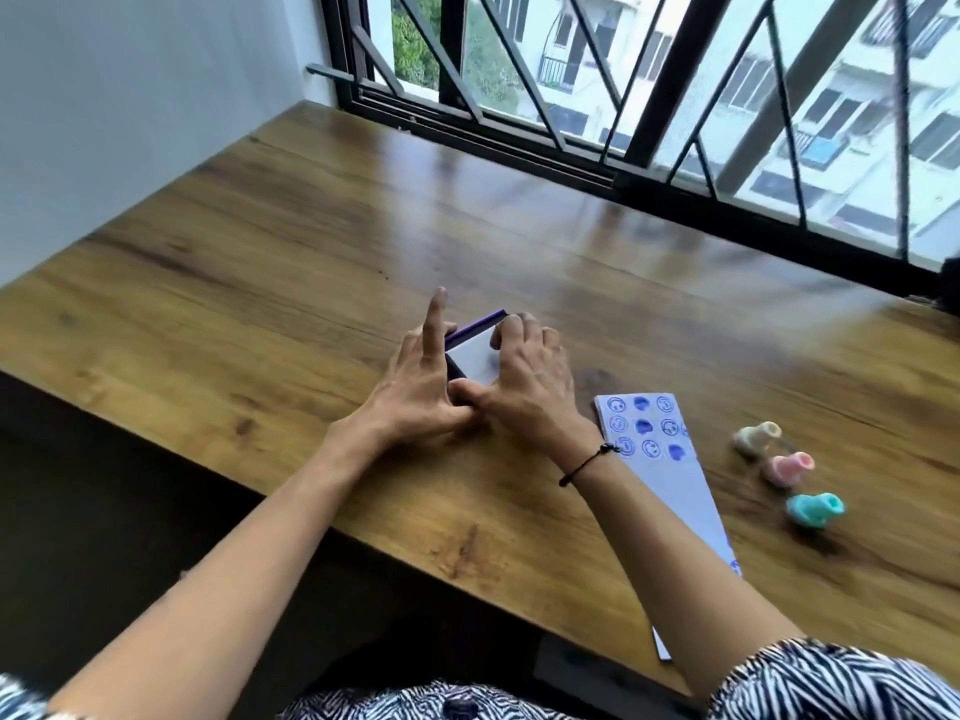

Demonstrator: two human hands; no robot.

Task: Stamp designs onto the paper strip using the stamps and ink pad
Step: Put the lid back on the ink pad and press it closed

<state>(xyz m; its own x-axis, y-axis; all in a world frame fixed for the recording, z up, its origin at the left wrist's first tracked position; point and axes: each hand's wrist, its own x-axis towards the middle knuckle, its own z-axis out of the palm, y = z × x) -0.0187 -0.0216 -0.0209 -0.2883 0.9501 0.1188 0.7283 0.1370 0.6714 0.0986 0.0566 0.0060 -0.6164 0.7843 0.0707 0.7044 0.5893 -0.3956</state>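
Both hands meet at the ink pad [475, 356], a small flat case with a purple rim and a white top, which lies on the wooden tabletop [260, 262] about midway between the near edge and the window edge. The left hand [415, 387] presses against the left side of the case with its forefinger pointing up and free; the right hand [524, 376] lies curled over the right side and the far corner, and the two thumbs touch at the near corner. So both hands grip the case; whether its lid is fully shut I cannot tell. The paper strip [670, 475] lies just to the right of the right wrist, running from mid-tabletop to the near edge, where its end hangs over a little. Its far end carries three rows of blue prints. Further right, apart from the strip, three small stamps lie on their sides in a line: a cream stamp [756, 439], a pink stamp [787, 467] and a teal stamp [815, 509]. The whole left part of the tabletop and the wide band along the window are free.
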